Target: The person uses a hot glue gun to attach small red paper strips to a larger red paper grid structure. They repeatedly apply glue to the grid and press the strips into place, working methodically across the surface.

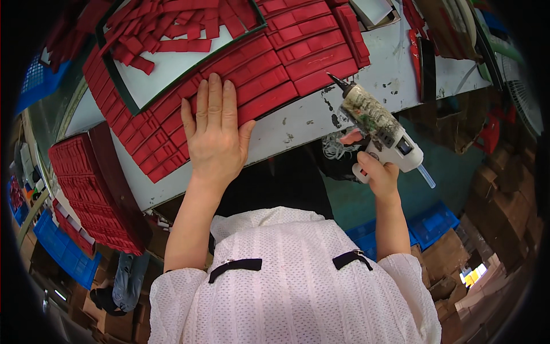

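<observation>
My left hand (216, 132) lies flat, fingers together, pressing on a curved row of red ribbed strips (258, 74) laid side by side on the grey worktable (303, 123). My right hand (378, 172) grips the handle of a white hot glue gun (381, 127), held just off the table's near edge. Its dark nozzle points up and left toward the right end of the red strips. A clear glue stick pokes out of the gun's back end.
A dark-framed white board (172, 66) carries a heap of loose red strips (166, 26). Stacked red strips (86, 189) sit at the table's left end. Blue crates (63, 249) and brown cardboard boxes (498, 212) stand on the floor.
</observation>
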The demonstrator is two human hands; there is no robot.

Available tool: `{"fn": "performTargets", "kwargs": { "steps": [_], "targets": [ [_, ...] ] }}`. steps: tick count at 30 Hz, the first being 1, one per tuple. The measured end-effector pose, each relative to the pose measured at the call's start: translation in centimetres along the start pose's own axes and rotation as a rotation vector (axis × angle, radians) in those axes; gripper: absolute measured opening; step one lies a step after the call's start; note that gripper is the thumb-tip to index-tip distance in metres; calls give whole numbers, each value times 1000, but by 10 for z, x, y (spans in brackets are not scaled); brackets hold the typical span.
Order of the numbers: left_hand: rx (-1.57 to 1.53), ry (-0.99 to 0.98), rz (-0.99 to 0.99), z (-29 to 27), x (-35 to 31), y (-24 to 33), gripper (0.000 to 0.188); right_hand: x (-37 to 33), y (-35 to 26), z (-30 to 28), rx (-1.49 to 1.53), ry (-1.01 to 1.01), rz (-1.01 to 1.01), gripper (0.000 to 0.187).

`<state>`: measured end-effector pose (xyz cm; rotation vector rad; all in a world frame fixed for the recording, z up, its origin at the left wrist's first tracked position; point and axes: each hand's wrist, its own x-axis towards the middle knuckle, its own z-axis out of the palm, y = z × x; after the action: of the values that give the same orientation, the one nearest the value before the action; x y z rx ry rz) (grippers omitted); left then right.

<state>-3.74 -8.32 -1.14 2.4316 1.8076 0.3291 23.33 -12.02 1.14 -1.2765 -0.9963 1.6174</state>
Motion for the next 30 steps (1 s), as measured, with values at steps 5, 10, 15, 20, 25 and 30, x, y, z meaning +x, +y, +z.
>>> {"fn": "performTargets", "kwargs": {
  "steps": [5, 10, 15, 20, 25, 30],
  "targets": [
    [24, 14, 5, 2, 0, 1, 64, -1, -5, 7, -319, 68, -9, 18],
    [14, 2, 4, 2, -1, 0, 61, 13, -6, 11, -881, 22, -373, 16],
    [2, -4, 0, 0, 0, 0, 62, 8, -3, 6, -871, 161, -324, 15],
    [-16, -31, 1, 0, 1, 2, 63, 4, -7, 8, -755, 0, -244, 13],
    [-18, -31, -21, 0, -2, 1, 64, 44, -39, -24, -169, 180, -176, 35],
    [-120, -4, -10, -6, 2, 0, 64, 160, -51, -104, 172, 121, 189, 56]
  ]
}}
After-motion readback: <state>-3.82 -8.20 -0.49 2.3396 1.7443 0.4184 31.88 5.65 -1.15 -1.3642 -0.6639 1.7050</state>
